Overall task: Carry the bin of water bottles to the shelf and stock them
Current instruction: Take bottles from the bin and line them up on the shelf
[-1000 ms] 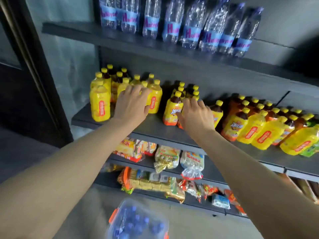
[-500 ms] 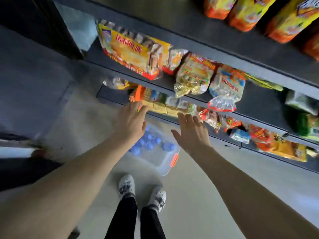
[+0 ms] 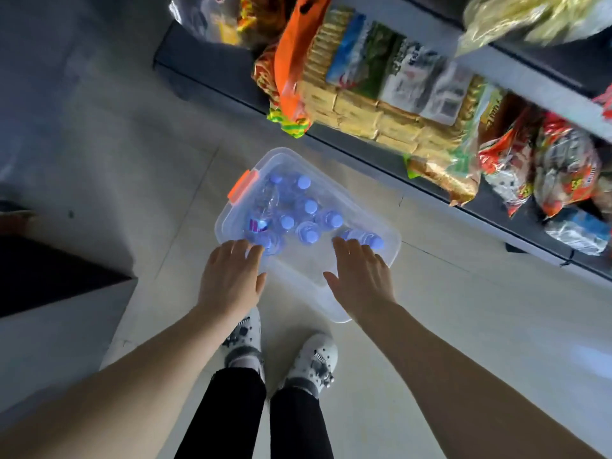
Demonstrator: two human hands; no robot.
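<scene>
Water bottles [image 3: 306, 207] with blue caps stand upright in a clear bin [image 3: 381, 256] on the floor [image 3: 463, 326], just before the lowest shelf [image 3: 212, 66] of snack packets [image 3: 371, 91]. Left hand [image 3: 231, 279] and right hand [image 3: 359, 279] hover over the bin's near end, fingers spread, grasping nothing.

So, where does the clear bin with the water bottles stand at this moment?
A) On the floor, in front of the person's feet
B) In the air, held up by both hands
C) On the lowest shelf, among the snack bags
A: the bin rests on the pale floor just ahead of the white shoes, with the left hand and right hand open above it.
</scene>
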